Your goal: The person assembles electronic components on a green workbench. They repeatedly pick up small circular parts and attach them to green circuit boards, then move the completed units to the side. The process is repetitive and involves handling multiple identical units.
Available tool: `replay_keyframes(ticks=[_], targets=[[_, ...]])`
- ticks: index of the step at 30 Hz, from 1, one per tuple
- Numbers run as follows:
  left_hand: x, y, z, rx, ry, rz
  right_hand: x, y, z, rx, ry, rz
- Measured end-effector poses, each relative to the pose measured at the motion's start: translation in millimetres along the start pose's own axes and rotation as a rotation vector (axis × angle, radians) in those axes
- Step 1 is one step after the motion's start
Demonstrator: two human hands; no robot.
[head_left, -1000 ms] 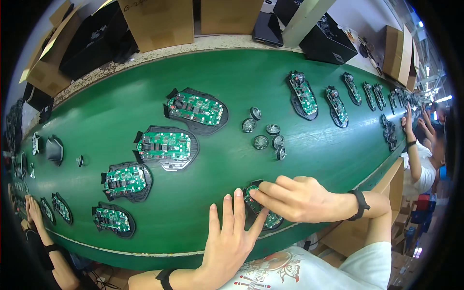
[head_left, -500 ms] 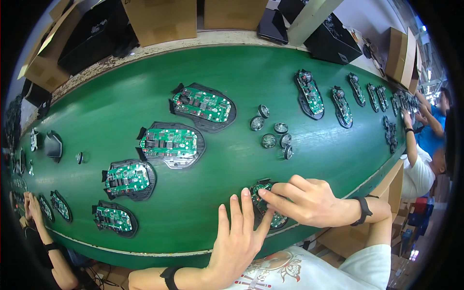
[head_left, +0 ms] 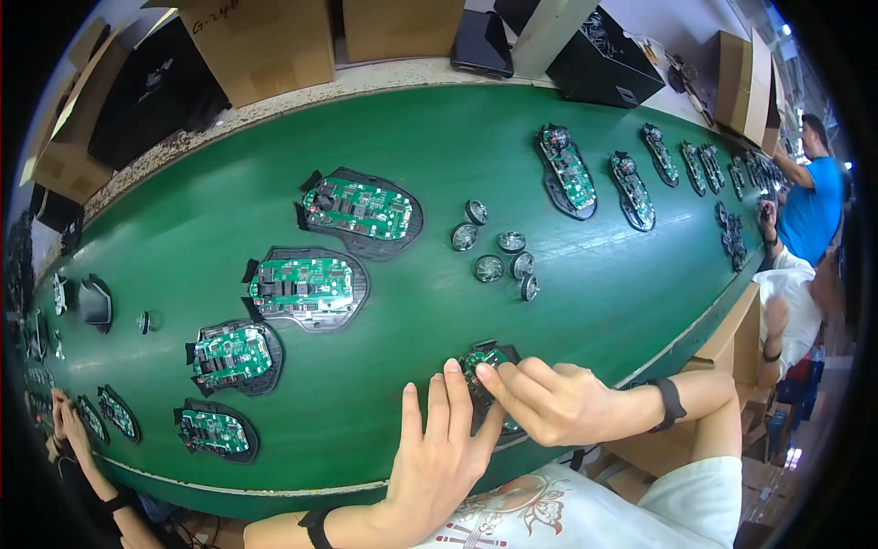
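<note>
1. Circuit-board assembly (head_left: 482, 357) is lying near, right of centre, on the surface (head_left: 384, 366).
2. Left hand (head_left: 434, 462) is resting, fingers spread, gripping nothing.
3. Right hand (head_left: 560, 403) is hovering, fingers bunched, hold unclear; gentle bracing is likely helping.

From the head, a wide fisheye looks down on the nearby green table (head_left: 347, 403).

Dark handwriting (head_left: 216, 17) on a brown carton (head_left: 265, 59) — label (head_left: 626, 95) on a black box (head_left: 594, 71), too small to read

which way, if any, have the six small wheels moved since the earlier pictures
No, no clear shift either way: the six wheels sit about the same against the right-hand black box.
</note>
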State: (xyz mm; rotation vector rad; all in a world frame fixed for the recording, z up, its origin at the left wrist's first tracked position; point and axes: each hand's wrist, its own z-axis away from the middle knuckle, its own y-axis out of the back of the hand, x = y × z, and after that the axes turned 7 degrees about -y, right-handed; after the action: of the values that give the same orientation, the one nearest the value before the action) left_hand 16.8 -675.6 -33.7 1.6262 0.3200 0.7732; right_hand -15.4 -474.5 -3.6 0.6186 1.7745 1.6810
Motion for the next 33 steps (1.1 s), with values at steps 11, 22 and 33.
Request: replay_keyframes(ticks=[11, 22, 33], targets=[[-22, -2, -5, 0.096, -0.048, 0.156, 2, 3, -2, 0.048, -0.15, -0.041], [-1, 7, 13, 0.002, 0.103, 0.096, -19, -12, 50, 0.151, -0.5, -0.504], [-5, -2, 18, 0.005, 0.084, 0.112, -34, -32, 48, 0.215, -0.511, -0.404]])
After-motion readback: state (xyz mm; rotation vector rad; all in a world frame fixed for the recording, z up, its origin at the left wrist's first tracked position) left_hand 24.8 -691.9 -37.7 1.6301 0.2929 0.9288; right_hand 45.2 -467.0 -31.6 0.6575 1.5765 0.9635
